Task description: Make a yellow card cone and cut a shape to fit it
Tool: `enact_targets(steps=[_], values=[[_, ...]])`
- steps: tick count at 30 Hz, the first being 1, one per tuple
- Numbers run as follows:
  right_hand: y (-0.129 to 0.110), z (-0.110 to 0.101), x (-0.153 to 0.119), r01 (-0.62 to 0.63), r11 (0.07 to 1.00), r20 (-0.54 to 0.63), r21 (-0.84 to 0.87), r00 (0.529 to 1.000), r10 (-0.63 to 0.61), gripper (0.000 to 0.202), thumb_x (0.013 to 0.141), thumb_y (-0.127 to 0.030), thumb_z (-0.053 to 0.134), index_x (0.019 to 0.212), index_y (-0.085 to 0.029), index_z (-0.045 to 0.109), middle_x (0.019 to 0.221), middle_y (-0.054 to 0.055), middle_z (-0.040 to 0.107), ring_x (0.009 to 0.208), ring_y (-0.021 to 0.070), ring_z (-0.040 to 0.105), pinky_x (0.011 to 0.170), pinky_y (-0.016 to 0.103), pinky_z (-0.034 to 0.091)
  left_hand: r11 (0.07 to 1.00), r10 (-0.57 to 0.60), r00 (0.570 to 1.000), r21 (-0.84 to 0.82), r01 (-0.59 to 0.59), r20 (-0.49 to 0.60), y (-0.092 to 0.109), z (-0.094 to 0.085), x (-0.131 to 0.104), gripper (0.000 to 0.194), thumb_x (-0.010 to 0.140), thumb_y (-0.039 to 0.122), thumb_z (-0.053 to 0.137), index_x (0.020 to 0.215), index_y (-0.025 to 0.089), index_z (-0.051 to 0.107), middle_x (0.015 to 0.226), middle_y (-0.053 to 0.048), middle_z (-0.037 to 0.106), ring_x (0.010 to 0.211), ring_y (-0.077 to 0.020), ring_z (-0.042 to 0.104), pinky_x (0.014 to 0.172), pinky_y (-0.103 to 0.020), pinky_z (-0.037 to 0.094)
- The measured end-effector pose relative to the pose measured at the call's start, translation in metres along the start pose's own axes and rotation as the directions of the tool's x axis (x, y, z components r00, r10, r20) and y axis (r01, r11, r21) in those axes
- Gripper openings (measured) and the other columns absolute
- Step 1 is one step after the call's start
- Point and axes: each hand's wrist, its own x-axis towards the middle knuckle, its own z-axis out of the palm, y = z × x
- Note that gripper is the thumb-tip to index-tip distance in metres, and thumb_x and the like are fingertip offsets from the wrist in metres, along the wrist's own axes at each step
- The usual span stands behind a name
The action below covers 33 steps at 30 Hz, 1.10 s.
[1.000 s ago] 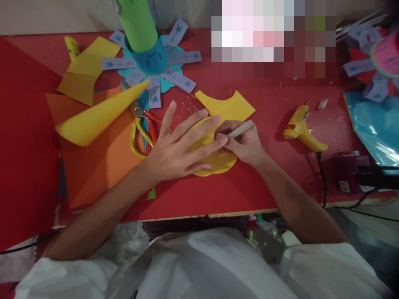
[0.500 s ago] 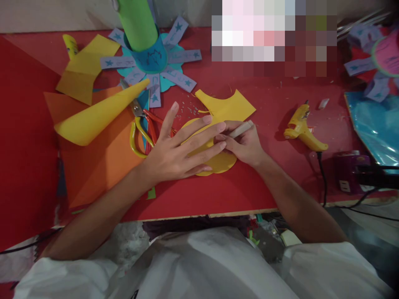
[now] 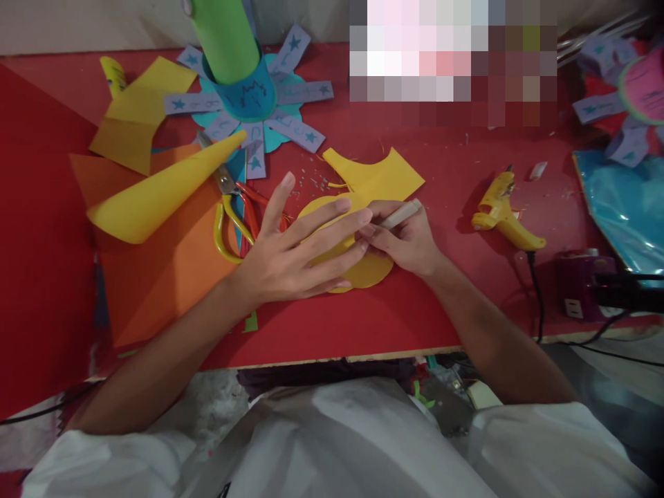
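My left hand [image 3: 295, 256] lies with fingers spread over a yellow scalloped paper [image 3: 371, 272] on the red table. From the right, my right hand [image 3: 407, 238] is closed around a pale marker [image 3: 402, 215]; the marker's tip is hidden behind the fingers. Just above the hands is a yellow paper offcut [image 3: 386, 176] with a curved edge. Scissors [image 3: 225, 200] with yellow and red handles lie left of my left hand, partly under a yellow paper cone [image 3: 166, 190].
An orange sheet [image 3: 155, 283] lies at the left. Behind it stands a green tube [image 3: 228, 41] in a blue base with lilac strips. A yellow glue gun [image 3: 508, 214], a purple box [image 3: 584, 283] and a blue glossy packet [image 3: 627, 214] are at the right.
The fingers of my left hand have shifted slightly left. My right hand still holds the marker in nearly the same place, and the view has moved a little.
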Motion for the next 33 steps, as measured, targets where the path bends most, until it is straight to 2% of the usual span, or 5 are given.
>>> enact_targets(steps=[10,16,23,27,33], values=[[0.0,0.002,0.0,-0.009,1.0,-0.027,-0.025,1.0,0.009,0.041,0.095,-0.061,0.076,0.079,-0.023,0.07,0.06,-0.002,0.059,0.051,0.0121,0.051,0.05,0.027,0.047,1.0,0.005,0.999,0.004,-0.005,-0.038,-0.001,0.001,0.0,0.052,0.111,0.062,0.051,0.162,0.056,0.048,0.18,0.011,0.043,0.171,-0.0279,0.037,0.145,-0.061,-0.008],[0.001,0.003,0.0,0.014,1.0,-0.078,0.006,0.997,-0.014,0.039,0.096,-0.058,0.074,0.08,-0.022,0.071,0.063,-0.002,0.063,0.048,0.0107,0.051,0.047,0.026,0.045,1.0,-0.027,0.999,-0.002,0.027,0.047,0.003,0.0,0.002,0.062,0.109,0.066,0.054,0.168,0.055,0.04,0.186,0.008,0.029,0.173,-0.0329,0.03,0.145,-0.069,-0.003],[0.014,0.014,-0.005,0.067,0.994,-0.042,-0.089,0.997,-0.071,0.035,0.093,-0.057,0.077,0.084,-0.022,0.074,0.075,0.001,0.074,0.065,0.0149,0.066,0.058,0.027,0.053,0.996,-0.072,0.996,-0.044,0.074,0.051,0.007,0.002,0.007,0.069,0.107,0.068,0.058,0.171,0.055,0.036,0.186,0.003,0.031,0.175,-0.0387,0.026,0.141,-0.081,0.001],[0.016,0.019,-0.004,0.073,0.996,-0.175,-0.06,0.981,-0.082,0.037,0.096,-0.059,0.077,0.085,-0.023,0.075,0.075,0.001,0.074,0.068,0.0156,0.068,0.062,0.028,0.056,0.999,-0.036,0.999,0.006,0.036,-0.026,0.007,0.003,0.007,0.072,0.108,0.07,0.051,0.174,0.05,0.03,0.188,-0.001,0.025,0.176,-0.0367,0.024,0.143,-0.076,0.002],[0.011,0.018,0.001,0.014,0.993,-0.218,0.116,0.976,0.011,0.045,0.094,-0.064,0.081,0.082,-0.021,0.072,0.058,-0.005,0.061,0.044,0.0083,0.052,0.042,0.022,0.043,0.996,-0.047,0.992,-0.078,0.037,-0.12,0.003,0.015,0.007,0.069,0.107,0.071,0.054,0.17,0.042,0.045,0.182,-0.006,0.042,0.17,-0.0404,0.037,0.142,-0.076,0.006]])
